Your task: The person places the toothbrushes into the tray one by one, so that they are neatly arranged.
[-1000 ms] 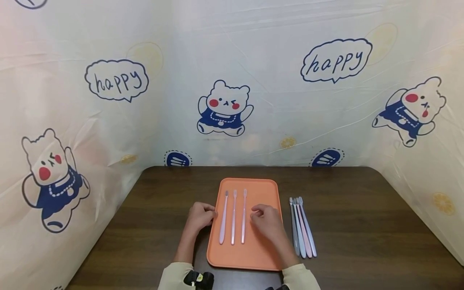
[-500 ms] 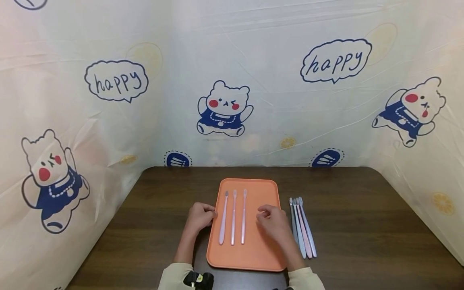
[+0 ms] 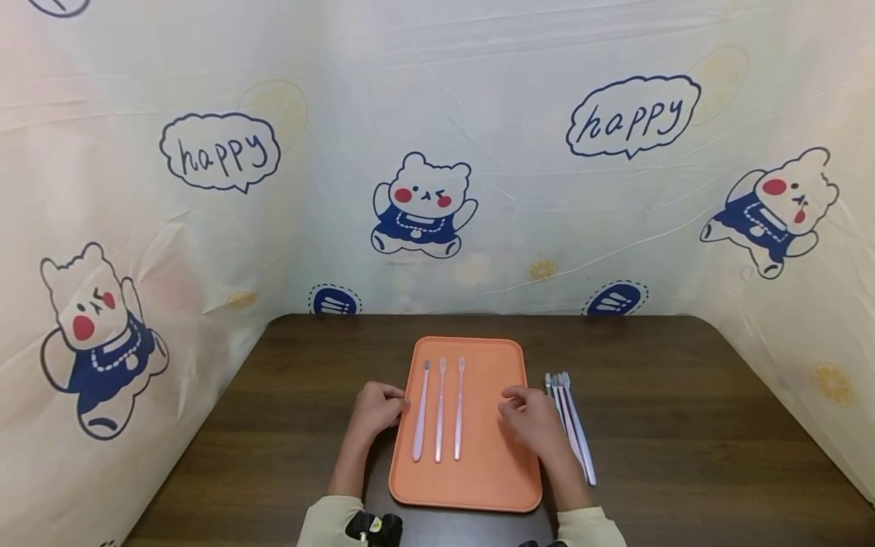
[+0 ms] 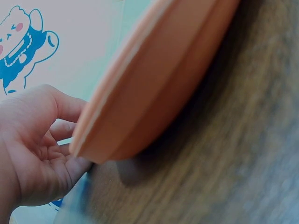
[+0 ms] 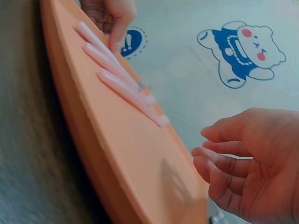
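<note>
An orange tray [image 3: 485, 486] lies on the table with three pale pink and lilac toothbrushes side by side: a left one [image 3: 420, 425], a middle one [image 3: 440, 418] and a right one [image 3: 459, 418]. My left hand [image 3: 376, 406] holds the tray's left rim, thumb and fingers at its edge in the left wrist view. Over the tray's right side hovers my right hand [image 3: 533, 422], fingers loosely bent and holding nothing, as the right wrist view also shows. To its right, partly hidden by that hand and forearm, is a bunch of several toothbrushes [image 3: 579, 433].
The dark wooden table [image 3: 649, 410] reaches back to a curtain [image 3: 519, 99] printed with bears and speech bubbles, which hangs on the left, back and right. A black wrist camera [image 3: 384, 529] sits by the left sleeve.
My right hand has moved to the right, away from the right toothbrush on the tray and towards the bunch, covering more of it. The left hand and the tray toothbrushes stay put.
</note>
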`<state>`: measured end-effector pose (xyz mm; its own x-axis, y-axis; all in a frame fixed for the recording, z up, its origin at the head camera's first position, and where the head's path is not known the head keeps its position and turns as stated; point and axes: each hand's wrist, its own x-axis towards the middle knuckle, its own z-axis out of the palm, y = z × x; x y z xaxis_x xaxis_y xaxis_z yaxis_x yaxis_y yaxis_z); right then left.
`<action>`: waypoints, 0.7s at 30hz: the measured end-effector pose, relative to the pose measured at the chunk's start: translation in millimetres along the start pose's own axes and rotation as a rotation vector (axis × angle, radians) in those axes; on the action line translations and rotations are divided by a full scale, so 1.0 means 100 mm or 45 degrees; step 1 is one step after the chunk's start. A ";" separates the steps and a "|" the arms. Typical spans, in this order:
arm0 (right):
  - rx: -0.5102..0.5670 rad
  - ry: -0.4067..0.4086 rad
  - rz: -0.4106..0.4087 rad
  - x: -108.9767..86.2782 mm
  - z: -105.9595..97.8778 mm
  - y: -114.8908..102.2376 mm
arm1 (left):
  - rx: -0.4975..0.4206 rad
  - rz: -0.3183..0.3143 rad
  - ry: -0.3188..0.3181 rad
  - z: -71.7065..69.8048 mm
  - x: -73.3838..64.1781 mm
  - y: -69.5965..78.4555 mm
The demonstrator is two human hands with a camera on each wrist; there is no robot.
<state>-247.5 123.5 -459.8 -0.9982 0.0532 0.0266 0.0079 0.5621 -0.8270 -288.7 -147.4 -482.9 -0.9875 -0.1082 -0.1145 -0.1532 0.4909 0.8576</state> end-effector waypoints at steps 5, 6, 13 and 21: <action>-0.035 0.056 -0.014 0.03 -0.09 0.07 | 0.005 -0.007 0.001 0.00 0.00 0.00; -0.049 0.068 -0.022 0.03 -0.11 0.08 | 0.003 -0.010 0.002 0.00 0.00 0.01; -0.101 0.085 -0.013 0.05 -0.24 0.16 | 0.000 -0.005 0.000 0.01 0.01 -0.01; -0.140 0.102 0.032 0.08 -0.35 0.25 | -0.010 -0.008 0.004 0.01 0.02 -0.01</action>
<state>-253.4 166.7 -460.4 -0.9898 0.1312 0.0552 0.0432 0.6464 -0.7618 -290.1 -147.4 -484.5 -0.9864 -0.1144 -0.1184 -0.1594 0.4833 0.8608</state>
